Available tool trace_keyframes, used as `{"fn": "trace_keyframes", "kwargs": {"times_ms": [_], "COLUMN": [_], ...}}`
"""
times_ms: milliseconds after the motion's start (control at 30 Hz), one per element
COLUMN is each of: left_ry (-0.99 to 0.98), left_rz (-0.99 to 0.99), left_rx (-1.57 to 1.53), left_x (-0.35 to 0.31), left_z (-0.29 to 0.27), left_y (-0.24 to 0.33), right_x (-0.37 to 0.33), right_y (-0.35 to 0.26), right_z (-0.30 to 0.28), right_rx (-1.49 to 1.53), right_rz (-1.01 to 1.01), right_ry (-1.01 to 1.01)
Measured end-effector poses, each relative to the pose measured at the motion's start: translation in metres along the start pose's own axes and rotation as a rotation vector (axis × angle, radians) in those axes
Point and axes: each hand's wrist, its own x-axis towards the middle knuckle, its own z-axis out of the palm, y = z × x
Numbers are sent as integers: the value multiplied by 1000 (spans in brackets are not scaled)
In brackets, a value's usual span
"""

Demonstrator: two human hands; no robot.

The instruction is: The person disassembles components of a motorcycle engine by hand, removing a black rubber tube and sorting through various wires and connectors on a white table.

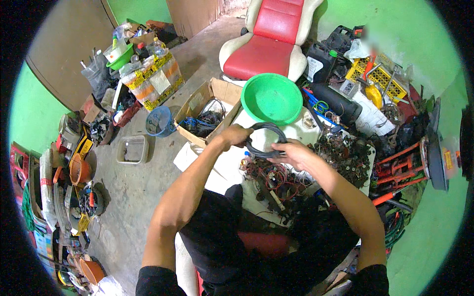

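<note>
Grips 1 black coil [261,153], seemingly already wound, between left hand [236,136] and right hand [295,153], with reddish wires [277,173] left tangled nearby and dark cables [209,120] uncoiled in cardboard box [226,91].

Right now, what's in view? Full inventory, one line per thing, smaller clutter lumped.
coil: 1, black, between the hands
wires: many, mostly red and dark, below the coil
small parts: uncountable, dark, right of the wires
basin: 1, green, beyond the coil
cardboard box: 1, brown, left of the basin, cables inside
blue tub: 1, translucent, left of the box
plastic tray: 1, whitish, left floor
taped carton: 1, white, yellow and orange, upper left
seat: 1, red and cream, top centre
crate: 1, yellow, upper right
other clutter: uncountable, mixed colours, both sides
left hand: 1, bare, coil's left side
right hand: 1, bare, coil's right side
</note>
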Motion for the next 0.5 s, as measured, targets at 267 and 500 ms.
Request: {"fn": "trace_keyframes", "kwargs": {"times_ms": [267, 500], "left_ry": [496, 459], "left_rz": [71, 140], "left_rx": [-4, -46], "left_x": [-5, 10], "left_z": [-77, -96], "left_y": [-75, -103], "right_x": [124, 239], "right_y": [27, 31], "right_z": [80, 98], "right_rx": [-26, -507], "right_rz": [-42, -337], "right_ry": [-94, 108]}}
